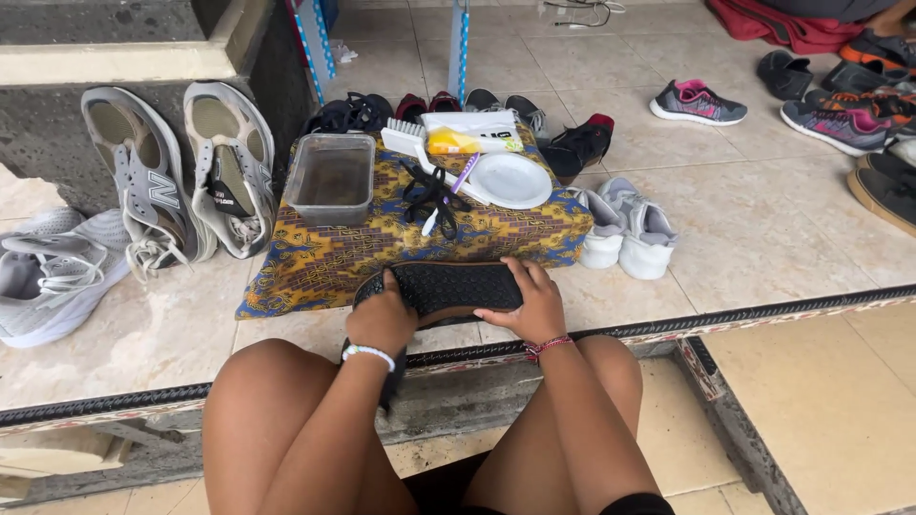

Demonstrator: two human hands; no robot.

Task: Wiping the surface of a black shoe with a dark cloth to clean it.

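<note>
at the tiled step's edge, i see the left hand (382, 322) and right hand (530, 307) clamped on opposite ends of a black shoe (447, 288), sole upward for access; brush (412, 143) and water tub (331, 177) wait on the patterned cloth (315, 267).

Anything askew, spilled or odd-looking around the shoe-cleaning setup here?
No spill or damage shows. Both hands, left hand and right hand, hold a black shoe sole-up. Two grey sneakers lean upright against the wall rather than lying flat. Black laces lie tangled on the patterned cloth.
</note>
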